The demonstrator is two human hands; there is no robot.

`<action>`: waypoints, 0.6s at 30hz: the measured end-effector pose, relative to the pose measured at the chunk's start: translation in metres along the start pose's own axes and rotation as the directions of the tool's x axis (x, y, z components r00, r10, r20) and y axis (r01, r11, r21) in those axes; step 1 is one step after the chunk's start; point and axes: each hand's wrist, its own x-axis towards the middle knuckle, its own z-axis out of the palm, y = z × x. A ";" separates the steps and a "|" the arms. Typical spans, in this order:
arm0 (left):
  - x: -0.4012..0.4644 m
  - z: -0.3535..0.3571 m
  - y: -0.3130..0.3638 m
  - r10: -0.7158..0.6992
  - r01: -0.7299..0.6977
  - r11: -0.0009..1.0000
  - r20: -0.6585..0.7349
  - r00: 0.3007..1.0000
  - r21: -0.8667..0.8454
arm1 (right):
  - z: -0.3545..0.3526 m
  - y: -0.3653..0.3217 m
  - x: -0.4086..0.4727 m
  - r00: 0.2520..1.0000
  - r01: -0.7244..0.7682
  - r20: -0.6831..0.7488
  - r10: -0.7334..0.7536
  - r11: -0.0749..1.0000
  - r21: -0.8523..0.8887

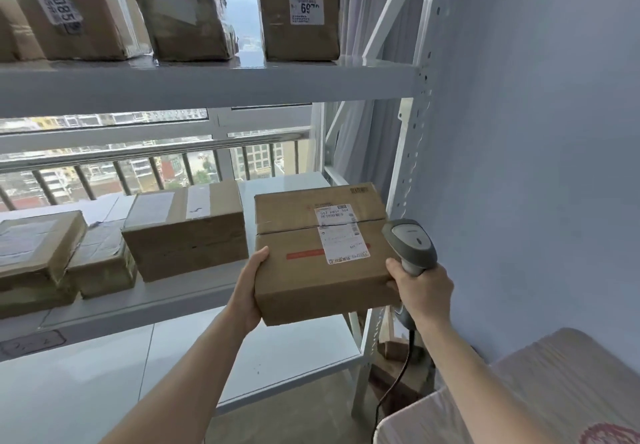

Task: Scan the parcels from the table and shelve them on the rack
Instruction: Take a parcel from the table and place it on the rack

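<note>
I hold a brown cardboard parcel (294, 288) with a white shipping label and a red stripe on top, at the right end of the rack's middle shelf (194, 296). My left hand (247, 291) grips its left side. My right hand (420, 291) presses against its right side while holding a grey handheld barcode scanner (410, 244), whose head rises beside the parcel's right edge and whose cable hangs down. The parcel's far part is over the shelf; its near edge juts out in front of it.
Three parcels (187, 229) lie on the middle shelf to the left. The top shelf (207, 85) bears several boxes, one labelled 6085. The rack's white perforated upright (412, 180) stands just right of the held parcel. A wooden table corner (568, 374) is at lower right.
</note>
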 end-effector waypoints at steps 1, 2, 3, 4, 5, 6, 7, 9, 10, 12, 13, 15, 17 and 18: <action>0.002 0.000 0.000 0.002 -0.002 1.000 -0.017 1.000 -0.003 | 0.003 -0.001 0.006 1.000 0.001 0.006 -0.001 1.000 0.001; 0.004 0.001 0.000 0.008 -0.008 1.000 -0.032 0.999 0.000 | 0.006 -0.001 0.012 1.000 -0.001 0.014 0.001 1.000 0.003; 0.006 0.001 0.000 0.015 -0.014 1.000 -0.043 0.999 0.007 | 0.009 -0.001 0.018 1.000 -0.007 0.020 0.007 1.000 0.004; 0.008 0.001 -0.001 0.018 -0.017 1.000 -0.054 0.998 0.015 | 0.010 -0.001 0.022 0.999 -0.007 0.031 0.007 1.000 0.006; 0.010 0.002 -0.001 0.017 -0.015 1.000 -0.067 0.998 0.020 | 0.012 -0.002 0.025 0.999 -0.010 0.040 0.010 1.000 0.009; 0.011 0.002 -0.002 0.014 -0.013 1.000 -0.081 0.997 0.021 | 0.013 -0.001 0.029 0.999 -0.011 0.051 0.010 1.000 0.015; 0.014 0.001 -0.003 0.011 -0.009 1.000 -0.095 0.995 0.021 | 0.015 -0.002 0.032 0.998 -0.018 0.053 0.017 1.000 0.021; 0.019 0.001 -0.002 0.010 -0.007 0.999 -0.111 0.994 0.034 | 0.020 -0.003 0.037 0.998 -0.037 0.052 0.036 0.999 0.022; 0.020 0.002 -0.001 0.012 -0.007 0.999 -0.113 0.993 0.044 | 0.024 -0.002 0.041 0.998 -0.044 0.047 0.043 0.999 0.022; 0.025 0.002 0.000 0.020 -0.012 0.998 -0.126 0.992 0.059 | 0.031 -0.001 0.047 0.998 -0.054 0.035 0.053 0.998 0.030; 0.027 0.002 0.001 0.025 -0.016 0.998 -0.132 0.991 0.067 | 0.035 -0.001 0.050 0.998 -0.059 0.031 0.058 0.998 0.031; 0.031 0.000 0.002 0.037 -0.025 0.996 -0.141 0.989 0.087 | 0.042 -0.002 0.055 0.997 -0.066 0.028 0.065 0.997 0.026; 0.033 -0.001 0.003 0.072 -0.057 0.992 -0.141 0.987 0.111 | 0.047 -0.004 0.060 0.997 -0.068 0.025 0.067 0.997 0.039; 0.035 -0.002 0.004 0.093 -0.077 0.990 -0.135 0.986 0.121 | 0.049 -0.005 0.063 0.997 -0.067 0.030 0.065 0.997 0.045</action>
